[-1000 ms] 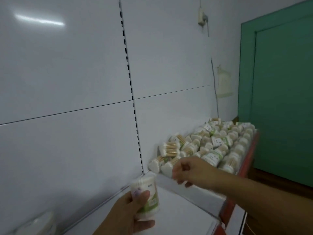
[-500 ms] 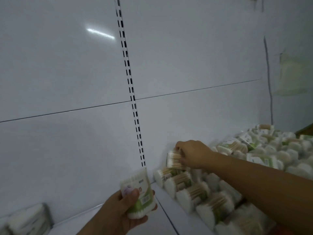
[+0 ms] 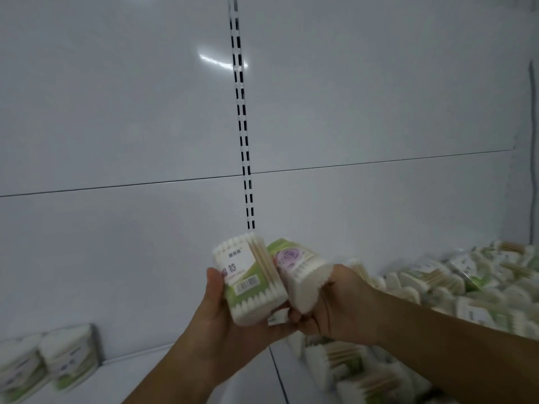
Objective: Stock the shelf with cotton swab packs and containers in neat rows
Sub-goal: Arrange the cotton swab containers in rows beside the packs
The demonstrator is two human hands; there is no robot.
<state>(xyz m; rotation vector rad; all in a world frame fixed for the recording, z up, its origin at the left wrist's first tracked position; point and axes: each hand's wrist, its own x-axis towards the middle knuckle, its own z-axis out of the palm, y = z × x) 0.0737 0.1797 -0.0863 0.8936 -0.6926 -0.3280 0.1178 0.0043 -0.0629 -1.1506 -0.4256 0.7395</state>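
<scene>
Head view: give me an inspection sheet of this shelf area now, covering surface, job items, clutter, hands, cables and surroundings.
Surface: white shelf, a seam running below the hands.
Job's things: barcode pack and rose-label pack held side by side; standing packs at left.
Clutter: loose pile of packs at right.
Hands: left hand grips the barcode pack; right hand grips the rose-label pack.
Cables: dark line down the right wall, possibly a cable.
Surroundings: white back panel with slotted strip.

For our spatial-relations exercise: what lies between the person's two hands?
The barcode swab pack in the left hand and the rose-printed swab pack in the right hand, side by side, per the head view.
</scene>
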